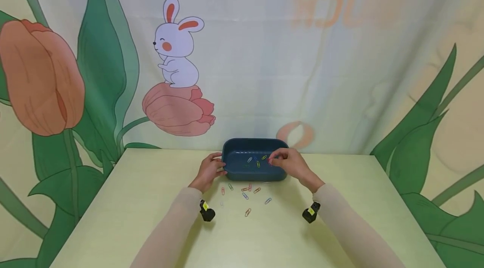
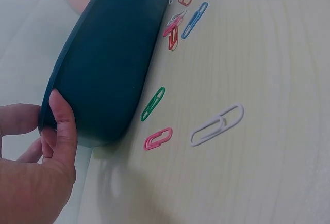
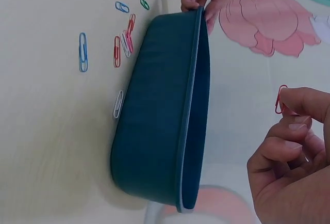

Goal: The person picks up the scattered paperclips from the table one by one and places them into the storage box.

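A dark blue rectangular bin (image 1: pixel 245 177) stands at the table's back edge. My left hand (image 1: pixel 207 172) grips its left end, with the thumb on the outer wall at the rim in the left wrist view. Over the right part of the bin, my right hand (image 1: pixel 296 165) pinches a red paper clip (image 3: pixel 280 99) between thumb and forefinger, its other fingers curled below. Several paper clips lie inside the bin, among them a yellow paper clip (image 1: pixel 259 164) and a white paper clip (image 1: pixel 249 159).
Several loose paper clips lie on the table in front of the bin, including a green paper clip (image 2: pixel 153 104), a pink paper clip (image 2: pixel 158 138), a white paper clip (image 2: pixel 217 125) and a blue paper clip (image 3: pixel 83 52). Behind the table hangs a printed curtain (image 1: pixel 245 70).
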Available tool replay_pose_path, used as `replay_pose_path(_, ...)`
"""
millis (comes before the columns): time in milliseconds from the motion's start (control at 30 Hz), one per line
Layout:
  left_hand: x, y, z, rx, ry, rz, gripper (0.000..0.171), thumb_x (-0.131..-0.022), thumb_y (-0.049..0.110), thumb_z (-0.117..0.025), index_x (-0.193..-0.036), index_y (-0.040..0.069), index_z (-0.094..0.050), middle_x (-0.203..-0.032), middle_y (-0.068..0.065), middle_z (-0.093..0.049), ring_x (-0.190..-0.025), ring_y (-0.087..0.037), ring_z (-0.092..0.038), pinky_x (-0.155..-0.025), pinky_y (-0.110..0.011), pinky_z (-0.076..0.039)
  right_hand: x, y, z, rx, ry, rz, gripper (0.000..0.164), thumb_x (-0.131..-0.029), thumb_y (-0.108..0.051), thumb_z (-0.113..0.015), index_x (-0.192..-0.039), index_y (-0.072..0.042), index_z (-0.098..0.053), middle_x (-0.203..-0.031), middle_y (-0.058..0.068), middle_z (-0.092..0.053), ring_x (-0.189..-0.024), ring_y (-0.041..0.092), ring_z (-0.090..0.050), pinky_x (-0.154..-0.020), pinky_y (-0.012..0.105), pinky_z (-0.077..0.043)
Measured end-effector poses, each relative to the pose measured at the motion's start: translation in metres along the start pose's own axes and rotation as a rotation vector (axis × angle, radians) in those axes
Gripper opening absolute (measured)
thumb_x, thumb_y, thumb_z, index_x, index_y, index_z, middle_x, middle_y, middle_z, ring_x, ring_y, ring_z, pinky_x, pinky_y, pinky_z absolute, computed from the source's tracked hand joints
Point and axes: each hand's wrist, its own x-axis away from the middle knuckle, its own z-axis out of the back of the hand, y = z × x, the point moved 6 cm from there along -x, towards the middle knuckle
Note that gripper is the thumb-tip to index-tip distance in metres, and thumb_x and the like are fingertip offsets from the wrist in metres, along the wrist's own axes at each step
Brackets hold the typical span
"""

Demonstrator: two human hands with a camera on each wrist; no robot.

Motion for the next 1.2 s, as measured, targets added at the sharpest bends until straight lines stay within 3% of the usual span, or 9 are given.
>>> replay_pose_path(133, 0.000, 0.001, -0.001, -0.003, 0.001, -0.006, 0.050, -0.096, 0.001, -0.050, -0.145, 0.002, -0.040, -0.127, -0.022, -0.045, -0.096, -0.027, -0.058, -0.079, -0.029, -0.058, -0.010, 0.004, 0.002, -0.032, 0.012, -0.016, 0.010, -0.092, -0.024, -0.068, -0.097, -0.017, -0.074, -0.070, 0.002, -0.061, -0.060, 0.022, -0.045, -0.056, 0.031, -0.038)
replay_pose_path(367, 0.024, 0.023, -0.007, -0.023, -0.030, 0.007, 0.053, -0.096, 0.000, -0.049, -0.148, -0.002, -0.035, -0.128, -0.025, -0.045, -0.107, -0.035, -0.057, -0.100, -0.046, -0.052, -0.023, -0.010, 0.001, 0.041, 0.055, 0.001, 0.010, -0.092, -0.025, -0.068, -0.096, -0.018, -0.073, -0.097, 0.004, -0.068, -0.077, 0.022, -0.053, -0.069, 0.032, -0.044)
replay_pose_path(433, 0.019, 0.019, -0.006, -0.025, -0.035, 0.011, 0.053, -0.097, 0.000, -0.049, -0.148, -0.001, -0.035, -0.130, -0.025, -0.044, -0.109, -0.036, -0.056, -0.102, -0.048, -0.050, -0.028, -0.011, 0.000, 0.052, 0.064, 0.007, 0.008, -0.092, -0.025, -0.068, -0.094, -0.020, -0.073, -0.098, 0.005, -0.068, -0.076, 0.022, -0.052, -0.068, 0.032, -0.043)
replay_pose_path(667, 0.000, 0.000, -0.001, -0.024, -0.016, 0.014, 0.050, -0.097, 0.001, -0.051, -0.146, 0.002, -0.039, -0.126, -0.021, -0.046, -0.103, -0.031, -0.058, -0.087, -0.036, -0.057, -0.046, -0.001, -0.008, 0.099, 0.070, -0.008, 0.007, -0.093, -0.025, -0.068, -0.093, -0.022, -0.074, -0.109, -0.001, -0.067, -0.082, 0.021, -0.056, -0.072, 0.034, -0.046)
replay_pose_path(900, 0.000, -0.001, 0.001, -0.020, 0.005, -0.009, 0.049, -0.096, 0.001, -0.051, -0.144, 0.003, -0.042, -0.125, -0.021, -0.047, -0.098, -0.029, -0.059, -0.080, -0.030, -0.058, -0.057, 0.005, -0.017, 0.056, 0.069, -0.051, 0.012, -0.093, -0.023, -0.067, -0.097, -0.015, -0.074, -0.114, 0.000, -0.072, -0.101, 0.026, -0.062, -0.083, 0.038, -0.048)
replay_pose_path(1000, 0.001, -0.001, 0.001, -0.023, 0.006, -0.005, 0.049, -0.096, 0.001, -0.051, -0.145, 0.003, -0.041, -0.127, -0.021, -0.048, -0.098, -0.028, -0.059, -0.079, -0.029, -0.058, -0.062, 0.007, -0.020, 0.043, 0.067, -0.051, 0.016, -0.093, -0.021, -0.066, -0.102, -0.010, -0.074, -0.112, 0.002, -0.073, -0.098, 0.027, -0.062, -0.079, 0.036, -0.048)
replay_pose_path(1200, 0.000, -0.002, 0.001, -0.025, 0.013, -0.004, 0.049, -0.096, 0.001, -0.051, -0.144, 0.003, -0.042, -0.123, -0.020, -0.048, -0.092, -0.024, -0.060, -0.082, -0.032, -0.058, -0.065, 0.008, -0.025, 0.059, 0.053, -0.046, 0.034, -0.091, -0.022, -0.068, -0.124, -0.011, -0.067, -0.097, 0.009, -0.071, -0.069, 0.021, -0.059, -0.063, 0.031, -0.047)
